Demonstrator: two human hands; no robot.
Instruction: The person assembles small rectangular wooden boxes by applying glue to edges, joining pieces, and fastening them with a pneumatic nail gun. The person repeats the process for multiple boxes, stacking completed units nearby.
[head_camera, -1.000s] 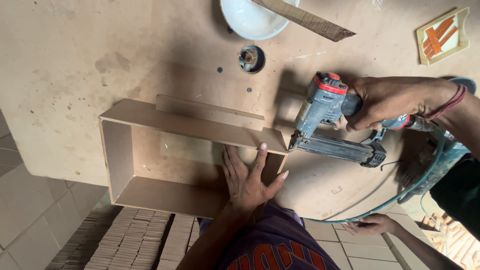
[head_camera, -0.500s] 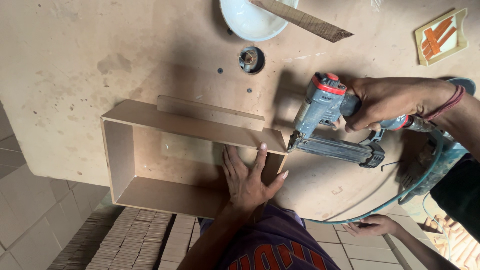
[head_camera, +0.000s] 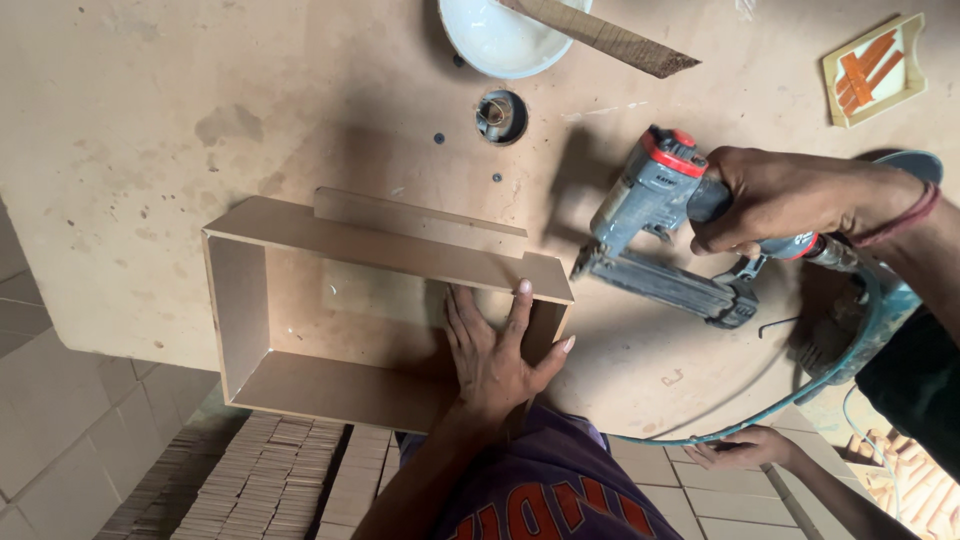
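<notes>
Up past the right hand (head_camera: 790, 195), at the far corner of the table (head_camera: 120, 120), lies one small square packet (head_camera: 873, 68), pale yellow with orange strips showing on its face. That hand is wrapped tight round the handle of one grey nail gun (head_camera: 665, 235) with a red cap; its nose now sits just off the right end of the wooden box frame (head_camera: 385, 300), whereas half a second ago it pressed close against that corner. A teal air hose (head_camera: 800, 385) loops away below the wrist.

The left hand (head_camera: 495, 355) lies flat, fingers spread, inside the frame near its right end, pressing down and closed on nothing, much as it did before. One frame, open-topped, of four boards, rests on the table with its near side over the edge.

Beyond the gun stand one white bowl (head_camera: 500, 35), one rough wooden strip (head_camera: 600, 35) across it and one small round tin (head_camera: 501, 115). Below the frame, many stacked thin tiles (head_camera: 260, 480). A third hand (head_camera: 745, 448), someone else's, holds the hose low down.
</notes>
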